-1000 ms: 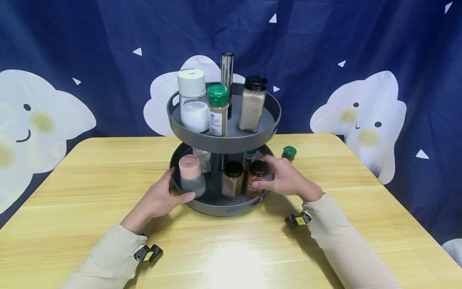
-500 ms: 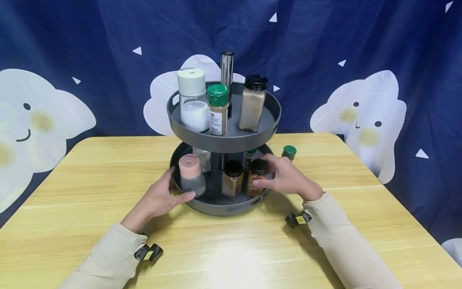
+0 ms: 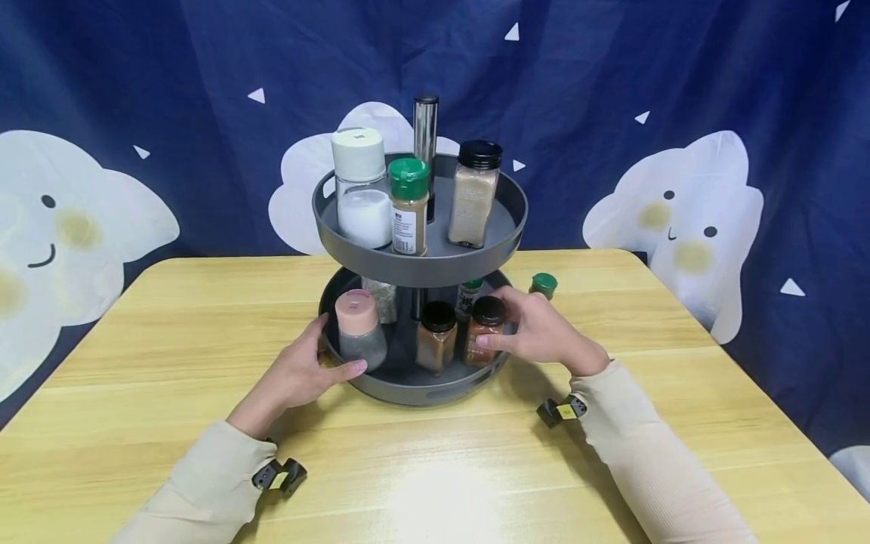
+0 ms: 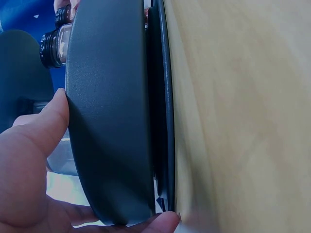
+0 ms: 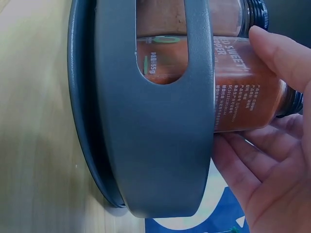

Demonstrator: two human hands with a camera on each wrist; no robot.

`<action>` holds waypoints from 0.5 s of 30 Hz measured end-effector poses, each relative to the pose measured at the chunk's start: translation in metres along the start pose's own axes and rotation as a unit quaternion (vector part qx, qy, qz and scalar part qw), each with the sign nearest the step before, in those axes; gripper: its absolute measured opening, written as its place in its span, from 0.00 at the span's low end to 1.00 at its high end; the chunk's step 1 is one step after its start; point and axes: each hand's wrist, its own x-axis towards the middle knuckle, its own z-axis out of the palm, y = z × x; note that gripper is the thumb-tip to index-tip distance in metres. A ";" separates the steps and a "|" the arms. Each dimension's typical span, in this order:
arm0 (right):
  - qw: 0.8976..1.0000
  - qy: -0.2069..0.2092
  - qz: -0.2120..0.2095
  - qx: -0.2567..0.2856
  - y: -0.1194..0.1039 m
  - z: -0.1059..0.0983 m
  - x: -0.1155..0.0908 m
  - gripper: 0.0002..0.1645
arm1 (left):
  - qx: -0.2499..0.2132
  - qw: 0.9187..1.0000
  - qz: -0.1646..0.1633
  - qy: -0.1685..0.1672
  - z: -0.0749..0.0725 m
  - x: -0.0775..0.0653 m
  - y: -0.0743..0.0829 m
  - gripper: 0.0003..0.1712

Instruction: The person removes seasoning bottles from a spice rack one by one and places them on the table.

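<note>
A grey two-tier spice turntable (image 3: 401, 394) stands on the wooden table. My left hand (image 3: 295, 380) grips the lower tier at its left side; in the left wrist view its thumb is on the rim and its fingertips reach along the base. Behind that thumb is a pink-lidded shaker (image 3: 362, 344). At the lower tier's right side, my right hand (image 3: 544, 336) holds a square spice jar (image 5: 250, 92) of orange-red powder with a black lid, thumb in front and fingers behind. A second black-lidded jar (image 3: 436, 351) of brown powder stands just left of it.
The upper tier (image 3: 421, 270) carries a white-lidded shaker (image 3: 363, 215), a green-capped bottle (image 3: 411, 211) and a black-lidded jar (image 3: 472, 204) around the metal pole (image 3: 426, 132). Another green-capped bottle (image 3: 544, 284) stands behind my right hand. A blue curtain (image 3: 564, 91) hangs behind.
The orange-red jar in my right hand has shifted slightly up and to the right. My left hand stays at the lower tier.
</note>
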 end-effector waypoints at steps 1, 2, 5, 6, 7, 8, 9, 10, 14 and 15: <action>1.000 0.000 0.001 0.002 0.000 0.000 0.000 0.32 | -0.001 1.000 0.000 0.000 0.000 0.000 0.000 0.60; 1.000 0.000 0.001 0.007 0.000 0.000 0.000 0.32 | -0.001 1.000 0.001 0.000 0.000 0.000 0.000 0.60; 1.000 0.000 0.002 0.019 -0.001 -0.001 0.000 0.31 | 0.000 1.000 -0.001 0.000 0.000 0.000 0.000 0.60; 1.000 0.001 0.001 0.024 -0.001 -0.001 0.000 0.31 | -0.001 1.000 -0.002 0.000 0.000 0.000 0.000 0.60; 1.000 0.001 0.001 0.027 -0.001 -0.001 0.000 0.30 | -0.001 1.000 -0.001 0.000 0.000 0.000 0.000 0.60; 1.000 0.002 0.000 0.030 -0.001 -0.001 0.000 0.30 | -0.001 1.000 0.000 0.000 0.001 0.000 0.000 0.60; 1.000 0.003 -0.001 0.030 -0.001 -0.001 0.000 0.30 | -0.002 1.000 0.000 0.000 0.001 0.000 -0.001 0.60; 1.000 0.004 -0.001 0.030 -0.001 -0.002 0.000 0.30 | -0.003 1.000 0.002 0.001 0.001 0.000 -0.001 0.60; 1.000 0.009 -0.004 0.022 0.001 -0.002 0.000 0.29 | 0.000 1.000 0.007 0.003 0.000 0.000 -0.002 0.60; 1.000 0.010 -0.005 0.019 0.001 -0.002 0.000 0.29 | 0.000 1.000 0.007 0.003 0.000 0.000 -0.002 0.60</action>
